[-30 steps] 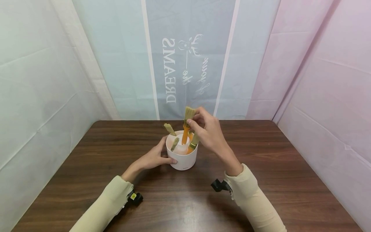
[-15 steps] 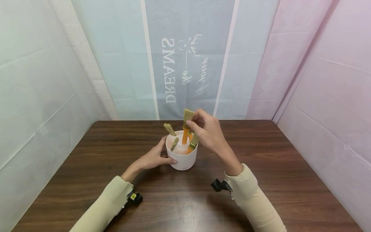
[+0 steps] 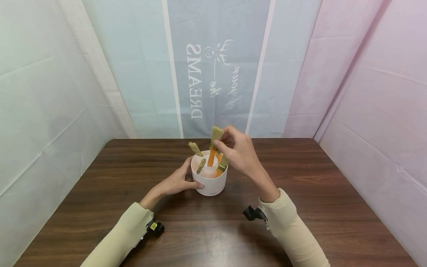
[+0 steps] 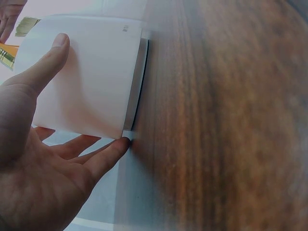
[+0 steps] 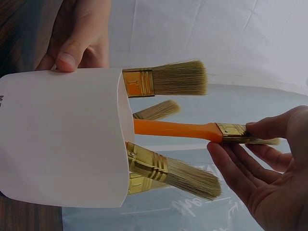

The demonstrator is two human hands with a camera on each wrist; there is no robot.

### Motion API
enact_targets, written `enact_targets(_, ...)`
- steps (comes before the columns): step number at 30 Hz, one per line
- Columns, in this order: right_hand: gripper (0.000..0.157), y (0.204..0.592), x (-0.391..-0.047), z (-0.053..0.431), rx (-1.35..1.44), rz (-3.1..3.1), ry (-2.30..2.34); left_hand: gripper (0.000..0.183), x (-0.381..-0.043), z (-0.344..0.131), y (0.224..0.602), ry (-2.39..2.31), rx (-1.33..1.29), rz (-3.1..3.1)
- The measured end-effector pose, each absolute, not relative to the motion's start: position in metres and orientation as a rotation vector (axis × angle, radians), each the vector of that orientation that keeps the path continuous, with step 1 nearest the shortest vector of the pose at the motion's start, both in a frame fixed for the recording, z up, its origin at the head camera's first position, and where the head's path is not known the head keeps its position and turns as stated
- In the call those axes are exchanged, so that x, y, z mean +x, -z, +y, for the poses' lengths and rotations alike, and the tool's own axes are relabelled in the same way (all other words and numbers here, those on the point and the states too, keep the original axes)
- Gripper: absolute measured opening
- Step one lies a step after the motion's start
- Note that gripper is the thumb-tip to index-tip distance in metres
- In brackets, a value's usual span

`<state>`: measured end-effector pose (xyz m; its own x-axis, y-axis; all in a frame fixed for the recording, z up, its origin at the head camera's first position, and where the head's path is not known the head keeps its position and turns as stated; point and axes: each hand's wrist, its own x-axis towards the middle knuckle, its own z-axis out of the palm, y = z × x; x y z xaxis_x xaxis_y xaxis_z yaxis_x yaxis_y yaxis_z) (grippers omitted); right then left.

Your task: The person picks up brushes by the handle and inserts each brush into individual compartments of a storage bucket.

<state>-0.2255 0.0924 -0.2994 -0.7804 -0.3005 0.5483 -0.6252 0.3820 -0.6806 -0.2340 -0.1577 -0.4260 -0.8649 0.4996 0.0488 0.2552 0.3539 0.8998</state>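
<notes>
A white round container [image 3: 212, 187] with a raised ring in its middle stands upright on the table. My left hand [image 3: 176, 181] holds its left side, the thumb [image 4: 45, 67] on the near wall and the fingers round the far side. With its fingertips, my right hand [image 3: 242, 152] pinches a paintbrush [image 5: 175, 129] by the metal ferrule, bristles up. That brush's orange handle [image 3: 211, 158] reaches down into the middle ring; its lower end is hidden. Around the ring several other paintbrushes lean bristles up, among them one at the left [image 3: 195, 148] and one at the right [image 3: 223, 163].
The dark wood table [image 3: 300, 207] extends on all sides of the container. Behind it hangs a printed curtain [image 3: 217, 22], and pale cloth walls [image 3: 50, 92] stand at the left and right. Black cameras [image 3: 156, 228] sit on both wrists.
My right hand has lowered the paintbrush slightly, and its handle now tilts a little more to the left inside the ring. The left hand and the container stay in place.
</notes>
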Motion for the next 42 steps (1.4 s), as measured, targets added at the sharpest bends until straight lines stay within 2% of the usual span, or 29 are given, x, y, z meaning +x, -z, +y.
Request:
enact_targets(17,0.039,0.3019,-0.2256,0.0906,0.890,-2.312,-1.174,0.108,-0.2331,-0.1567,0.4260,-1.529,0.660,2.366)
enact_targets(42,0.040,0.3062,-0.2257,0.0839,1.011,-2.330,-0.954,0.110,-0.2343,-0.1576,0.4266,-1.553,0.686,2.342)
